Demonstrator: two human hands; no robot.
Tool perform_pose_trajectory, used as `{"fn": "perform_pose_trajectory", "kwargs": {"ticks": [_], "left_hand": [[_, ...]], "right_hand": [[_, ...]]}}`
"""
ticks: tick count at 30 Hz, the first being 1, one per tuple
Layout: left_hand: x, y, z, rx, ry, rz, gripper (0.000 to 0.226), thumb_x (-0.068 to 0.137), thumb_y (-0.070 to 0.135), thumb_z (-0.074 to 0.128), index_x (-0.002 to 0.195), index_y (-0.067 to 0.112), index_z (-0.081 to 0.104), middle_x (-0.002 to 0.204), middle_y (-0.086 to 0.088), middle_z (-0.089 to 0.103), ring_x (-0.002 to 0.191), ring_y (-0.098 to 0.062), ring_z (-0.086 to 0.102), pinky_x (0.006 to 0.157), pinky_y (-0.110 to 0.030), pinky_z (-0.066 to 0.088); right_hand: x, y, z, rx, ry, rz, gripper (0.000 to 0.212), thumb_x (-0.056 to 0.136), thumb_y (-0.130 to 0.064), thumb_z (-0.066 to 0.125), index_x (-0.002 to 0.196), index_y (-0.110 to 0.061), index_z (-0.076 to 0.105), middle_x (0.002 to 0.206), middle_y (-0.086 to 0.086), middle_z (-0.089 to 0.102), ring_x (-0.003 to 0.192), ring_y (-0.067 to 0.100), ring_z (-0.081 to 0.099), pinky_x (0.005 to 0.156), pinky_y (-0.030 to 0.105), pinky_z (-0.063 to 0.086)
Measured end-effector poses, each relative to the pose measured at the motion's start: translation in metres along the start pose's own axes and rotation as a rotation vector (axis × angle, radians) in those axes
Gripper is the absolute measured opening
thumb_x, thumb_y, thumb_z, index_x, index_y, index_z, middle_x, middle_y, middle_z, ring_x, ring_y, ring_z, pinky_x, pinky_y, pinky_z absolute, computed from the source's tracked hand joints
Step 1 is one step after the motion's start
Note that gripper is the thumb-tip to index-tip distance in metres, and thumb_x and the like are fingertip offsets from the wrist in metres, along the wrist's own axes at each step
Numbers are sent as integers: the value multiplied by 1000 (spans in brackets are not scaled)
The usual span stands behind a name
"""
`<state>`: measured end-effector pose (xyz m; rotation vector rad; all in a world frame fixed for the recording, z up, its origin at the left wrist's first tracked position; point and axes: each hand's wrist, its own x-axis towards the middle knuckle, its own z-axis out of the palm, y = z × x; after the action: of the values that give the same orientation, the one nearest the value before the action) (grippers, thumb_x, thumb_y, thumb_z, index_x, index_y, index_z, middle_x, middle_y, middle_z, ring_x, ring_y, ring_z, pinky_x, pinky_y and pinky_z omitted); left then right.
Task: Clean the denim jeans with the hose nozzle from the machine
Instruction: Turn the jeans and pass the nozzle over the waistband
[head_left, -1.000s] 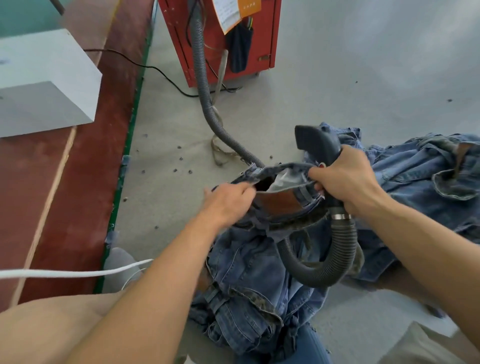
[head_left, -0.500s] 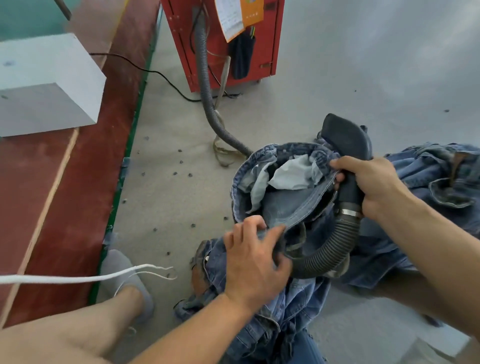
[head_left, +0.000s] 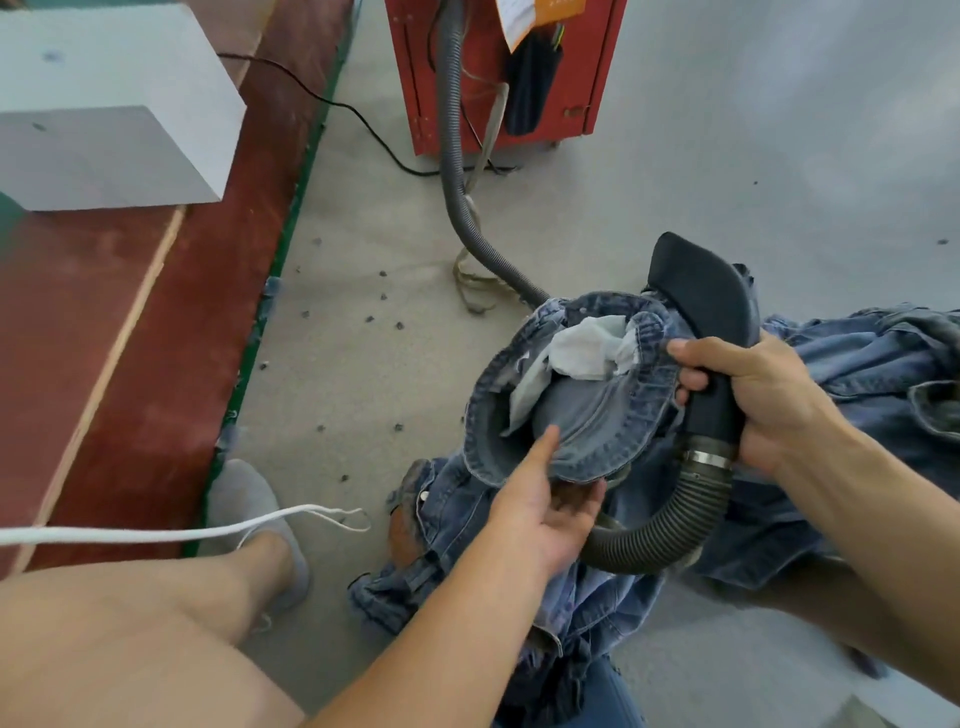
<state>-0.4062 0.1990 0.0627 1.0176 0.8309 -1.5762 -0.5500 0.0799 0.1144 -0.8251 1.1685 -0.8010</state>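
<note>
Right hand (head_left: 769, 400) gripping nozzle (head_left: 701, 296) beside jeans (head_left: 597, 415), left hand (head_left: 550, 499) seemingly pinching waistband.

A white block (head_left: 111, 104) sits on the red floor strip (head_left: 171, 291).
</note>
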Motion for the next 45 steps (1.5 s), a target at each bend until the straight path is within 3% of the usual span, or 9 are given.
{"fn": "perform_pose_trajectory", "kwargs": {"ticks": [7,14,20,24,29,33,36,42,45], "left_hand": [[1,-9,15,-33,-258,57,18,100,-3,56,117,-6,62,106,-24,71,99,-40,68,105,-56,49],[5,21,15,-68,-422,317,49,102,-13,37,147,4,50,139,-25,61,128,-48,58,85,-63,56],[2,32,30,142,-360,580,57,99,-21,38,145,12,48,142,-15,61,128,-40,59,99,-66,52],[4,23,32,209,-437,593,53,101,-18,41,139,17,53,135,-12,67,120,-29,67,94,-48,59],[12,21,19,247,-557,527,49,101,-18,36,132,15,55,117,-4,76,107,-22,74,82,-34,62],[20,29,16,769,-298,843,41,99,-11,43,125,16,60,126,-7,72,114,-31,70,98,-37,58],[23,39,13,1327,-116,1174,49,91,-1,47,136,11,59,135,-9,65,123,-27,59,96,-6,41],[9,25,3,1973,-182,1496,26,82,-11,59,105,-6,67,96,-30,66,81,-51,62,63,-42,41],[5,14,-3,2233,-205,1661,34,84,0,58,116,3,71,103,-20,71,92,-43,66,87,-46,49]], "right_hand": [[-1,3,8,-32,71,23,26,94,-9,72,113,-10,54,65,0,58,46,13,50,47,30,51],[-10,-14,2,-281,70,-11,36,91,-26,75,120,-17,55,95,18,79,47,19,53,49,33,51],[-60,-81,-17,-1231,-104,-409,48,81,-82,62,110,-43,61,66,-10,74,42,10,64,32,30,47],[-83,-54,10,-1520,-190,-399,31,79,-76,50,99,-53,48,72,-42,61,48,-13,58,37,14,39],[-62,-34,27,-1349,-140,-110,22,93,-41,67,88,-24,54,50,-3,66,41,10,62,48,31,47],[-65,-43,27,-1277,-234,-129,19,92,-41,68,90,-26,57,54,-5,69,41,11,63,44,22,49],[-77,-51,27,-1419,-323,-154,17,88,-45,70,90,-36,57,58,-28,64,46,-1,61,50,12,46],[-70,-62,45,-1382,-339,-45,15,87,-41,67,89,-28,59,54,-2,68,41,16,64,43,24,50],[-56,-60,48,-1339,-300,-28,16,94,-31,66,92,-17,59,56,11,69,44,25,65,50,37,56]]}}
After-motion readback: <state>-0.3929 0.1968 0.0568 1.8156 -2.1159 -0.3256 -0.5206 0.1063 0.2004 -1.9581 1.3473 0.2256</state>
